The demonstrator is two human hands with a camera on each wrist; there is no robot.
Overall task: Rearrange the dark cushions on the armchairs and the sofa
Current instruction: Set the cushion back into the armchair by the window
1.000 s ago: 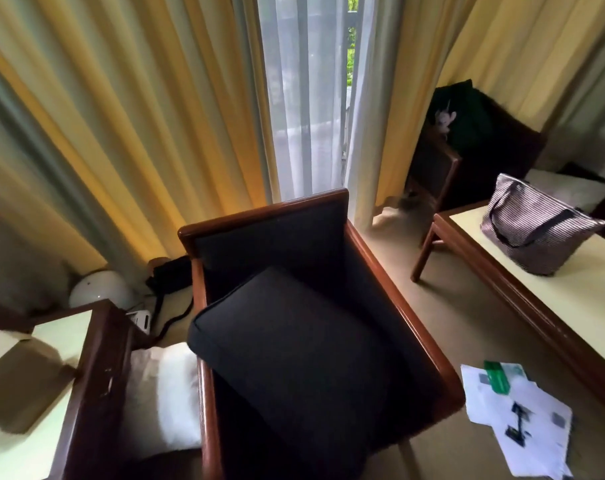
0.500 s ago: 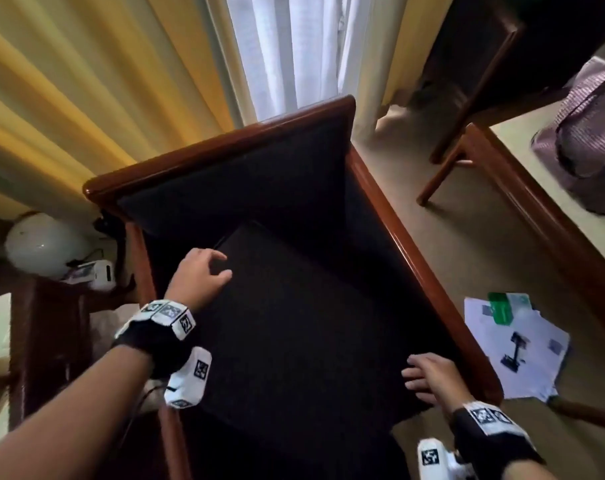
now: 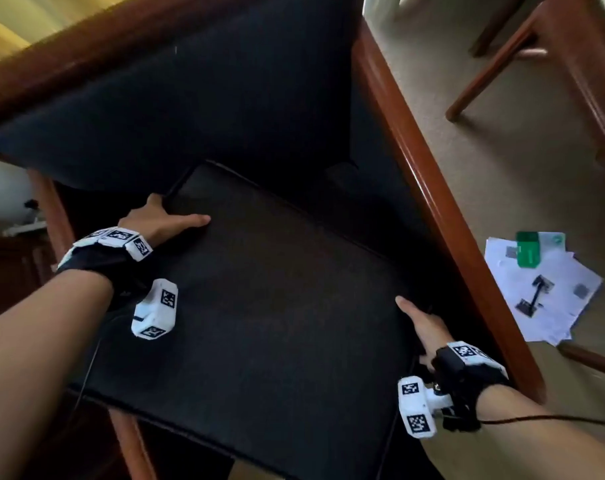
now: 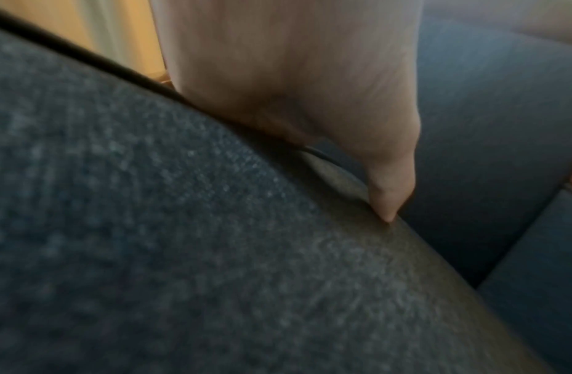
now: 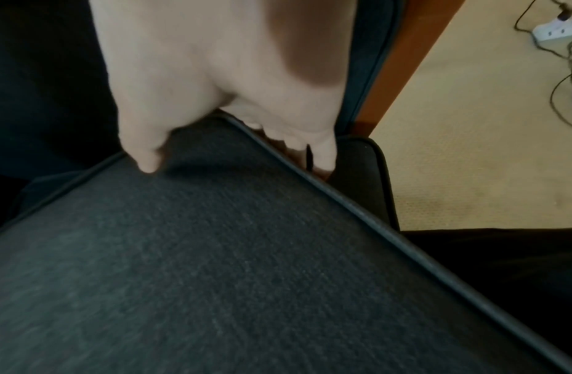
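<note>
A: Nearest first: right hand [image 3: 423, 328] clamped on the right edge of the dark cushion [image 3: 277, 306], thumb pressed flat on top, fingers curled under the piped seam.

B: Confirmed from the right wrist view: thumb on the weave, fingers tucked below the black piping.

A: Cushion itself: square, charcoal-black, coarse woven fabric, thin corded piping round the rim. Lying flat on the seat of the armchair [image 3: 415, 161], turned a little askew, front corner hanging past the seat edge.

B: Further in, left hand [image 3: 162, 221] gripping the far left corner, thumb laid along the top, fingers wrapped down over the edge, out of sight.

A: Beyond that, padded dark backrest inside a glossy reddish wooden frame.

B: Off right, on the carpet: white papers [image 3: 540, 289] with a green card [image 3: 528, 254] on top.
</note>
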